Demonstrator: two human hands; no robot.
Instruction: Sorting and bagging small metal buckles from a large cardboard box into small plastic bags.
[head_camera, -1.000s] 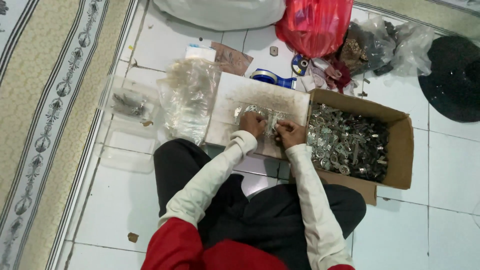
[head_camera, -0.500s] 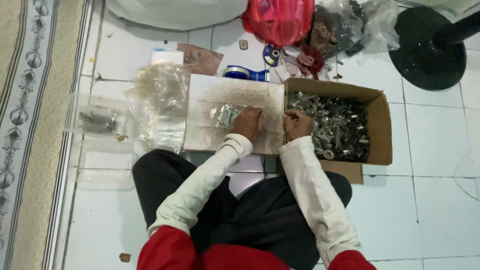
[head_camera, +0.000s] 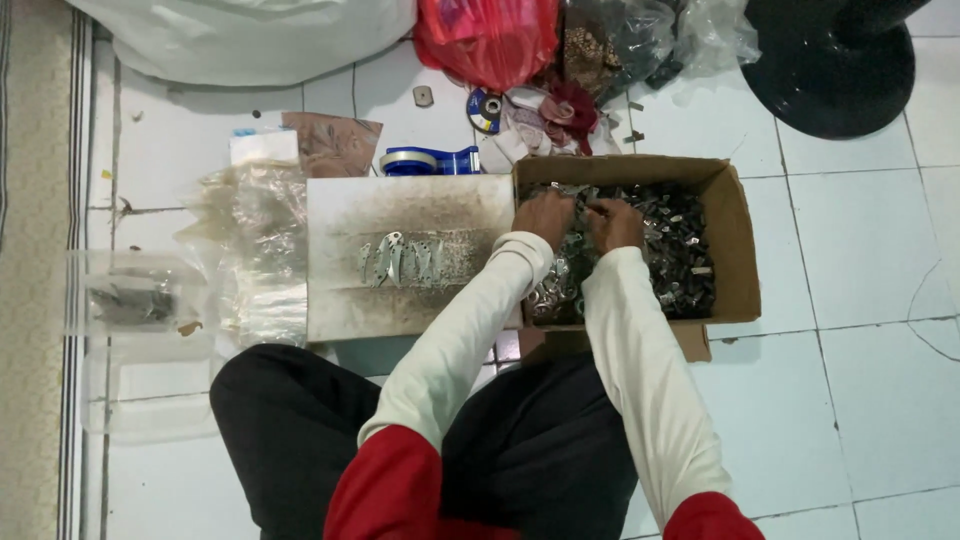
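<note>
Both hands work inside the cardboard box (head_camera: 735, 235). The left hand (head_camera: 545, 215) rests on the heap of small metal parts (head_camera: 670, 245) near the box's left wall, fingers curled down into the pieces; whether it has any gripped cannot be told. The right hand (head_camera: 612, 222) lies just beside it, fingers bent and pinching at parts on top of the heap; the exact hold is too small to confirm.

Left of the box, touching its wall, lies a flat grey board (head_camera: 410, 215) on the floor. A short row of metal pieces (head_camera: 400, 262) sits at its middle. Further left lie clear plastic bags (head_camera: 255, 250) and a clear tray (head_camera: 130, 300) with a few dark items.

Risks, as a judgement: the parts look thin and sharp-edged, so bare fingers pushed into the heap could be cut. Pieces may interlock, and a lifted cluster could shed parts onto the tiled floor (head_camera: 860, 260). A sleeve dragged across the board could scatter the row.

Room to move: the box walls limit sideways travel on three sides; upward is free. Behind the box, a tape dispenser (head_camera: 430, 160), a red bag (head_camera: 490, 35) and loose clutter crowd the far edge. The floor to the right is open up to the black round base (head_camera: 830, 70).
</note>
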